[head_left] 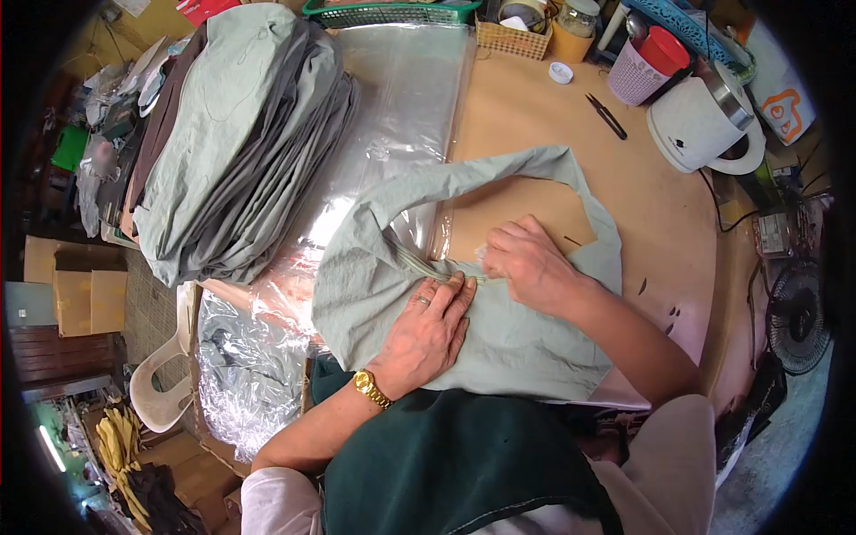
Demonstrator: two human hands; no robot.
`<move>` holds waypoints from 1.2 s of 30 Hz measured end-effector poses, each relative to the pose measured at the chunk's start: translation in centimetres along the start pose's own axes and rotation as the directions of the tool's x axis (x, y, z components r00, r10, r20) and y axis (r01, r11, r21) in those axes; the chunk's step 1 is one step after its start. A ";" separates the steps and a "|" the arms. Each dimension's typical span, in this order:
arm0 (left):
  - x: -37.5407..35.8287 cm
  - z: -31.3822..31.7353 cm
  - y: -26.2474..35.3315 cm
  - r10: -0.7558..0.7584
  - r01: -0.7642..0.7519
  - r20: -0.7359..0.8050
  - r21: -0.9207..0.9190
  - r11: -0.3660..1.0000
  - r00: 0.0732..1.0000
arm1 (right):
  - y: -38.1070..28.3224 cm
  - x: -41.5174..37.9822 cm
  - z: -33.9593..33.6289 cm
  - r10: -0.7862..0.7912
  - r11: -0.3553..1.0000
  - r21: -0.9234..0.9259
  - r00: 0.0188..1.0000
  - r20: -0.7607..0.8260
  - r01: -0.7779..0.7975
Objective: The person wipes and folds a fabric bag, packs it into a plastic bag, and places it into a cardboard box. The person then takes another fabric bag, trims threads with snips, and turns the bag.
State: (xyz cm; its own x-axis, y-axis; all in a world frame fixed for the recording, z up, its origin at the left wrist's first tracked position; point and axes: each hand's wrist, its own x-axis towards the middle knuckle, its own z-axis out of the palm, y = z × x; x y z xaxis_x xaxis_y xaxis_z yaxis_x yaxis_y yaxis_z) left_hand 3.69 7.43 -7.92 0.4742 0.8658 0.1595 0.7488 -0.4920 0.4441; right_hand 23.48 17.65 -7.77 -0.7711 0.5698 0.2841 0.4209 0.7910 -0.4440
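Note:
A grey-green fabric bag (535, 343) lies flat on the table, its wide strap (481, 171) looped away from me. My left hand (426, 325), with a ring and a gold watch at the wrist, rests on the bag beside its zipper (410, 260), fingers extended and pressing the cloth. Just to the right, my right hand (528, 266) is closed at the bag's upper edge. A small whitish bit shows by its fingertips, too small to make out.
Stacked grey bags (241, 143) stand at the upper left, beside clear plastic sheets (401, 98). Black thread snips (606, 117), a white lid (560, 72), a white kettle (700, 125) and a pink basket (637, 76) are at the upper right. A fan (798, 316) stands far right.

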 end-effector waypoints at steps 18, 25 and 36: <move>7.8 -7.0 -5.0 0.019 -0.016 -0.005 0.357 0.934 1.000 | 9.1 6.0 -10.9 0.400 0.888 0.026 0.740 -0.541 -0.460; 8.6 -5.3 -10.3 -0.198 0.211 -0.077 0.225 0.951 0.977 | -2.7 -3.8 0.5 0.356 0.859 -0.288 0.898 -0.258 -0.423; -1.6 -9.5 0.7 0.189 -0.199 0.136 0.065 0.978 0.972 | -6.9 -9.9 -8.9 0.432 0.902 0.042 0.896 -0.099 -0.430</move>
State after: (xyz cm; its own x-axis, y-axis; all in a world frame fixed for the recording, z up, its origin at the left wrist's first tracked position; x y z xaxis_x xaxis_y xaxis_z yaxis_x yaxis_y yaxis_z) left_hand -0.94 6.53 0.56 0.6658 0.7365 0.1196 0.6676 -0.6596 0.3454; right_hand 32.41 8.55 0.06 -0.4617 0.8748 0.1469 0.6913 0.4586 -0.5583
